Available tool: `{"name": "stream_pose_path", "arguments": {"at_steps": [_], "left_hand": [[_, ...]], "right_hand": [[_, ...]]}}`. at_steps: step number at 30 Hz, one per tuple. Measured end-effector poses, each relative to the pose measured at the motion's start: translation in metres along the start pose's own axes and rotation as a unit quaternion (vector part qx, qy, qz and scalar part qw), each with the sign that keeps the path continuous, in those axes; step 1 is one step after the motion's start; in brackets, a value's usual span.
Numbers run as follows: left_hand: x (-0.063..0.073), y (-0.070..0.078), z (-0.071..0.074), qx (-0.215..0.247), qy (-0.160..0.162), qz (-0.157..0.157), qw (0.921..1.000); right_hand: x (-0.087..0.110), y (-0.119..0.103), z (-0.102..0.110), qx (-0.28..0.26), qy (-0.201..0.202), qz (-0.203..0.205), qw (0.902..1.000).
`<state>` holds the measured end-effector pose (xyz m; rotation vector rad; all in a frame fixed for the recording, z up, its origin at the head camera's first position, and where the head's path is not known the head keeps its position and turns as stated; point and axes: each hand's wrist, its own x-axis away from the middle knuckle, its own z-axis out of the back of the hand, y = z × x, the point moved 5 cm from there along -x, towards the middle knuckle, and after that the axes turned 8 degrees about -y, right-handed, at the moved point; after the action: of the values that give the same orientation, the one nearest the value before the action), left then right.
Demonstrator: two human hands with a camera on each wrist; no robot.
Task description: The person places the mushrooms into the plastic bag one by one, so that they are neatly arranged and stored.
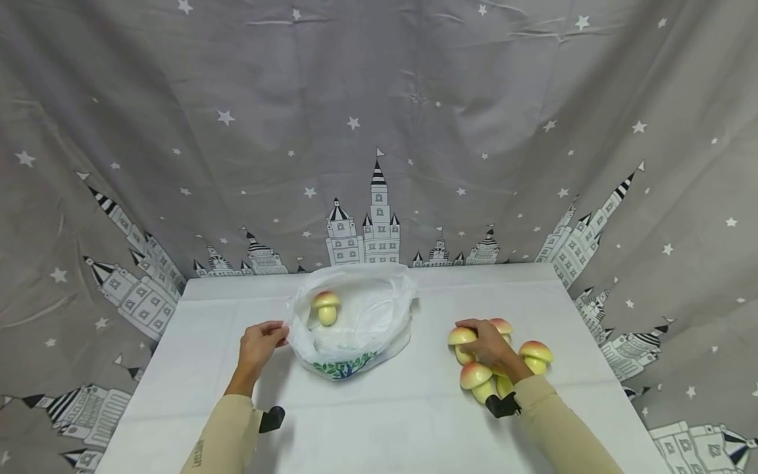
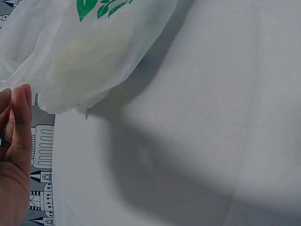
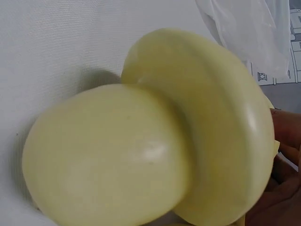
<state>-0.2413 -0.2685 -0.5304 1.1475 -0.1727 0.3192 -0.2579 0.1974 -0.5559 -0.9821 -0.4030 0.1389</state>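
Observation:
My left hand (image 1: 260, 345) pinches the left rim of a white plastic bag (image 1: 393, 322) with a green tree print. Inside the bag, a toy mushroom (image 1: 326, 308) with a yellow stem and reddish cap shows through the wide mouth. In the left wrist view, thumb and fingertips (image 2: 21, 96) meet at the thin plastic. On the right, my right hand (image 1: 487, 342) grips a toy mushroom (image 1: 460, 337) at the left of a group, fingers over its cap. Another mushroom (image 3: 108, 155) fills the right wrist view and partly hides that hand.
Several more toy mushrooms lie close around the right hand, one mushroom (image 1: 535, 355) to its right and one mushroom (image 1: 476, 376) just in front. A white cloth (image 1: 367, 428) covers the table. Behind it hangs a grey curtain (image 1: 414, 131) printed with castles and stars.

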Motion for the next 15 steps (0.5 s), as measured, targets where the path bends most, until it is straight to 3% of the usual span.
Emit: {"name": "stream_pose_path", "arguments": {"at_steps": [3,10,15], "left_hand": [[-0.003,-0.002,0.0,0.003,0.003,-0.005,1.0],[-0.026,-0.032,-0.002,0.036,0.013,-0.019,0.9991],[-0.015,-0.014,-0.002,0.017,0.003,-0.015,0.9997]], "right_hand": [[0.001,0.0,-0.001,-0.011,-0.001,-0.001,0.9999],[0.002,0.002,-0.005,-0.014,-0.002,0.008,0.9999],[0.0,0.002,-0.005,0.009,0.012,0.021,0.9997]]}}
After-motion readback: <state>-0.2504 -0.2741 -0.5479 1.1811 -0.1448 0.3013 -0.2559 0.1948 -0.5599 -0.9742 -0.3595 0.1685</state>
